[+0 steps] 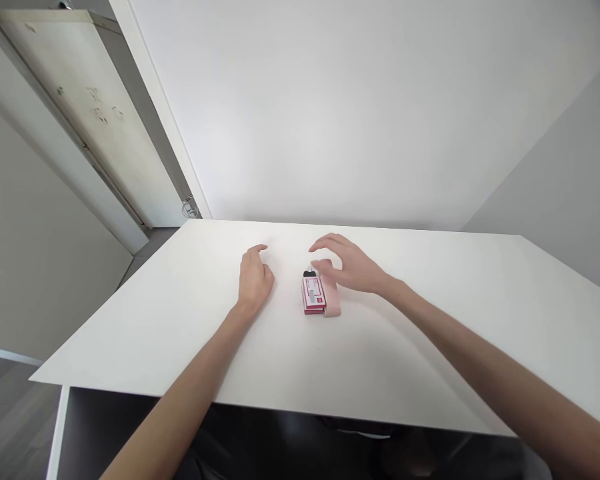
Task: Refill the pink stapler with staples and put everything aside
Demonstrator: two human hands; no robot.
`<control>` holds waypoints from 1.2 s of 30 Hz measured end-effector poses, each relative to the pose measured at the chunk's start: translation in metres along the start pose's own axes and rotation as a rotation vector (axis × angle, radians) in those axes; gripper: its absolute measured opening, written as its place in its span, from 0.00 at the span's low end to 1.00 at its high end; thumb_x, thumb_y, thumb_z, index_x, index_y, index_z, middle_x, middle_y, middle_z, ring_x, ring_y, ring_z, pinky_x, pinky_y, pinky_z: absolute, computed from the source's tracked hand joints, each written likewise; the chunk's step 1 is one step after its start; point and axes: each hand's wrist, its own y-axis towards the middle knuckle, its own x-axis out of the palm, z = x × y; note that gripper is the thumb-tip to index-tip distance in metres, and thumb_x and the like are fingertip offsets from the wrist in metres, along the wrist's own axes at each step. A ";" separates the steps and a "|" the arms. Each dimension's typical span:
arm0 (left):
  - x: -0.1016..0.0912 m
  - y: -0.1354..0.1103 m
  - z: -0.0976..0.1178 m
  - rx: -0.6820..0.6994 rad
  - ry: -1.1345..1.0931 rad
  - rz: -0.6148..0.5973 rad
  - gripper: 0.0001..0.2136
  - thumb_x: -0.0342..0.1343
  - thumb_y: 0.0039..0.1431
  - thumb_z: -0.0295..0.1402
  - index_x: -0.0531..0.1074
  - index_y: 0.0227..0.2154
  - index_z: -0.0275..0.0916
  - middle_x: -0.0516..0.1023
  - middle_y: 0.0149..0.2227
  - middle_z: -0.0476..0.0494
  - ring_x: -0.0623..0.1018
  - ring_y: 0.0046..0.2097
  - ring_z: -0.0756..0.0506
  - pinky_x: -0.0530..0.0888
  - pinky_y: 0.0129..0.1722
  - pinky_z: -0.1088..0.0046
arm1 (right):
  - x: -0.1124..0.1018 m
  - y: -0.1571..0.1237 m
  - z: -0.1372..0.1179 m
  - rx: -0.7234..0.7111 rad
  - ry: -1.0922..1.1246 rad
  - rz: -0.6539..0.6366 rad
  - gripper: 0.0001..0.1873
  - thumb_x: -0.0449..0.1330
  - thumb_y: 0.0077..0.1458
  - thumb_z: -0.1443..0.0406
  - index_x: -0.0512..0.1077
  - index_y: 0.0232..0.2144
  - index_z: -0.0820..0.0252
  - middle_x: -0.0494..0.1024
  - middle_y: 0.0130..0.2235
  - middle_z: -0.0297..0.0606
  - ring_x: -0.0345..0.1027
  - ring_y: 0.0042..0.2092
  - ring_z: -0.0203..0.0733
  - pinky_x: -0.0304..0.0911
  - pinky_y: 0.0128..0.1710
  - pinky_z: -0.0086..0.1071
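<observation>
Near the middle of the white table lies a small white box with dark red edges and print (314, 293). Against its right side is a flat pale pink item (332, 300), whose kind I cannot make out. A small black piece with a clear tip (309, 272) shows at the box's far end. My right hand (347, 264) hovers over the far end of the pink item, thumb and fingers curved and apart, nothing visible between them. My left hand (255, 277) rests on the table left of the box, fingers loosely bent, thumb and index apart, holding nothing visible.
The white table (420, 373) ends against a white wall (350, 107) at the back. A dark open space lies below its front edge. On the left stands a pale, marked door-like panel (90, 107), with a small wire-like object (189, 207) near the table's back left corner.
</observation>
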 end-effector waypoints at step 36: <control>0.005 -0.003 0.005 0.010 0.030 -0.033 0.09 0.51 0.65 0.30 0.69 0.47 0.40 0.70 0.54 0.35 0.72 0.57 0.34 0.73 0.56 0.52 | 0.010 0.032 -0.031 -0.426 -0.379 -0.717 0.21 0.68 0.52 0.45 0.81 0.38 0.52 0.79 0.40 0.39 0.70 0.31 0.42 0.57 0.59 0.53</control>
